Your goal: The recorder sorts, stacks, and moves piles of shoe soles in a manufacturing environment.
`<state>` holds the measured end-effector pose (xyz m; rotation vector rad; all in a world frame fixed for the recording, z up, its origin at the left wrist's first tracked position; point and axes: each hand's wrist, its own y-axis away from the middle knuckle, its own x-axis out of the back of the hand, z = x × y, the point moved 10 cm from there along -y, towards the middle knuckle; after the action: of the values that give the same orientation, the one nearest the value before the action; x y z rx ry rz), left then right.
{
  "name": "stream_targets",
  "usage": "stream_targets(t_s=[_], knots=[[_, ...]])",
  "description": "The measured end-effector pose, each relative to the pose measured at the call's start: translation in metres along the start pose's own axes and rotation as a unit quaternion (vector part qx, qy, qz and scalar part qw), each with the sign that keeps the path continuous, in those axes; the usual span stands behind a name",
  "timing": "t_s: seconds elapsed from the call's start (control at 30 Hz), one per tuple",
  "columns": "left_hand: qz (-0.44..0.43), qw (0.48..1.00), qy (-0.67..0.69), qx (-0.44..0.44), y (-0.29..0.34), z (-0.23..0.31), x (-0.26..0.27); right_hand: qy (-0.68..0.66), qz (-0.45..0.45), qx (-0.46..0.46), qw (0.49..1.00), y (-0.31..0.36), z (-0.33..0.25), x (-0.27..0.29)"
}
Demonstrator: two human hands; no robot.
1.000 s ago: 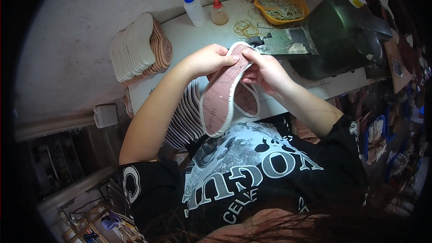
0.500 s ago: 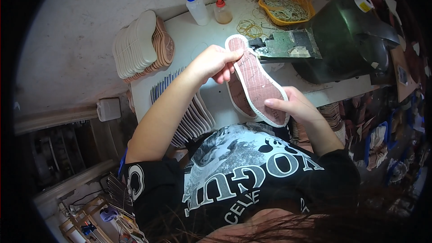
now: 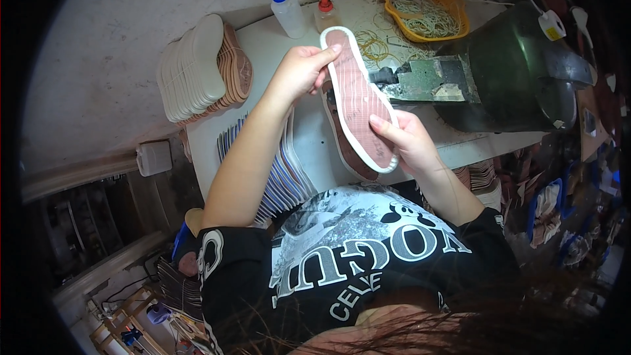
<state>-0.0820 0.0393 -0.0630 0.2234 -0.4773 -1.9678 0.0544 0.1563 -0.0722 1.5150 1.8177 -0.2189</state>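
Note:
A reddish-brown insole (image 3: 360, 102) with a white edge band is stretched between my hands, tilted above the table. My left hand (image 3: 303, 73) pinches its narrow far end, thumb on top. At the wide near end, my right hand (image 3: 409, 142) grips the right edge with its thumb pressed on the face. Partly hidden under the held piece lies a second insole (image 3: 342, 143) of like colour on the tabletop. Just right of the held insole is the narrow green arm of a machine (image 3: 427, 80); whether they touch I cannot tell.
Stacked insoles (image 3: 190, 69) lean at the back left, and a row of striped ones (image 3: 282, 171) stands by my left forearm. Behind are a blue-capped bottle (image 3: 287, 14), a red-tipped bottle (image 3: 325, 14) and an orange basket (image 3: 427, 10) of cords. Loose rubber bands (image 3: 373, 46) lie near the machine.
Both hands have lifted the insole up and to the left, off the tip of the machine's arm, and turned it slightly. The grip at both ends stays. The view has shifted a little.

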Motion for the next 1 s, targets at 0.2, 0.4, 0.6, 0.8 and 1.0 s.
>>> stream_targets(t_s=[0.2,0.4,0.6,0.8,1.0], knots=[[-0.032,0.944,0.325,-0.047,0.079,-0.012,-0.020,0.171,-0.143,-0.040,0.974,0.025,0.015,-0.065],[0.072,0.961,0.218,-0.155,0.129,-0.013,-0.002,0.462,0.031,0.313,0.829,0.030,-0.051,-0.081],[0.131,0.958,-0.010,-0.256,0.165,0.009,-0.006,0.594,-0.032,0.361,0.718,0.042,-0.063,-0.115],[0.167,0.930,-0.129,-0.301,0.179,0.026,-0.023,0.798,-0.135,0.279,0.517,0.043,-0.049,-0.139],[0.180,0.933,-0.112,-0.290,0.173,0.025,-0.023,0.762,-0.065,0.355,0.538,0.046,-0.056,-0.141]])
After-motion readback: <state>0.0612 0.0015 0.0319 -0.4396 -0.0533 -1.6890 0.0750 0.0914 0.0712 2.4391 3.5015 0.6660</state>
